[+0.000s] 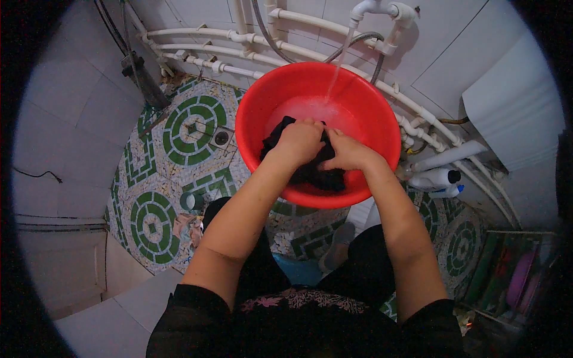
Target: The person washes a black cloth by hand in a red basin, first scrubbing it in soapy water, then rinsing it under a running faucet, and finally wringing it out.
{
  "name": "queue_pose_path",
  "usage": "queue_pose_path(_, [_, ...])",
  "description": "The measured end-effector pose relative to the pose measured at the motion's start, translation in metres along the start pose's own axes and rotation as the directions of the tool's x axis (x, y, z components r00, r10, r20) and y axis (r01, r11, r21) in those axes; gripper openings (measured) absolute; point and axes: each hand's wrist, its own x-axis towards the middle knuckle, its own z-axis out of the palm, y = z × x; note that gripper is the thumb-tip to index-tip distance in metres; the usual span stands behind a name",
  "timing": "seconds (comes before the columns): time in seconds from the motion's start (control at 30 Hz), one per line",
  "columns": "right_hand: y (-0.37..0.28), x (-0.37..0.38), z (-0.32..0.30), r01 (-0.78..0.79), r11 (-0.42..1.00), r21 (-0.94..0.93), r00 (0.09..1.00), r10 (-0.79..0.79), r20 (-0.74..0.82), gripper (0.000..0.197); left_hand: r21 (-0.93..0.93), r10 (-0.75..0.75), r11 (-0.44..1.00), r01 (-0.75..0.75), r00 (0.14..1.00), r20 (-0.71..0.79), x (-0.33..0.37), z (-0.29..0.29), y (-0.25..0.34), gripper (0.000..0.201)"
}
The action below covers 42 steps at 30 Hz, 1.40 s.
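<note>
Both of my hands are down inside a large red plastic basin point(250, 113), working on a bunched-up black cloth point(322, 178). My left hand point(301, 140) grips the cloth from above, its fingers curled into the folds. Close beside it, my right hand point(346, 150) holds the same cloth, thumb toward the left hand; the fingertips are partly hidden in the fabric. From a white tap point(371, 8) above the far rim, a stream of water point(339, 68) falls into the basin behind the cloth. Pale, frothy water point(313, 108) shows there.
White pipes point(239, 37) run along the tiled wall behind the basin. A floor drain point(221, 138) lies to the left on green patterned tiles. A green cup point(191, 201) stands near my left knee. White bottles point(436, 179) lie at right, with a rack point(507, 268) nearer.
</note>
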Motion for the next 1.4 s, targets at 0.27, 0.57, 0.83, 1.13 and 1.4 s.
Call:
queue_pose_path(0.27, [-0.004, -0.002, -0.003, -0.022, 1.0, 0.021, 1.0, 0.021, 0.019, 0.105, 0.007, -0.015, 1.0, 0.015, 1.0, 0.017, -0.001, -0.003, 0.002, 0.032])
queue_pose_path(0.57, [-0.006, -0.002, -0.004, -0.034, 0.999, 0.035, 0.999, 0.033, 0.028, 0.105, 0.006, -0.024, 1.0, 0.024, 0.999, 0.032, -0.001, -0.005, 0.004, 0.031])
queue_pose_path(0.83, [-0.007, -0.003, -0.005, -0.01, 0.999, 0.035, 1.0, 0.01, 0.011, 0.103, 0.002, -0.013, 1.0, 0.013, 1.0, 0.007, -0.001, -0.003, 0.002, 0.032])
queue_pose_path(1.13, [-0.006, -0.004, -0.004, -0.005, 0.999, 0.034, 1.0, 0.005, 0.005, 0.102, 0.012, -0.024, 1.0, 0.023, 0.999, 0.028, -0.001, -0.005, 0.004, 0.032])
queue_pose_path(1.4, [-0.01, -0.005, -0.006, -0.022, 0.999, 0.037, 1.0, 0.021, 0.015, 0.103, 0.011, -0.027, 1.0, 0.026, 0.999, 0.023, 0.0, -0.004, 0.004, 0.032])
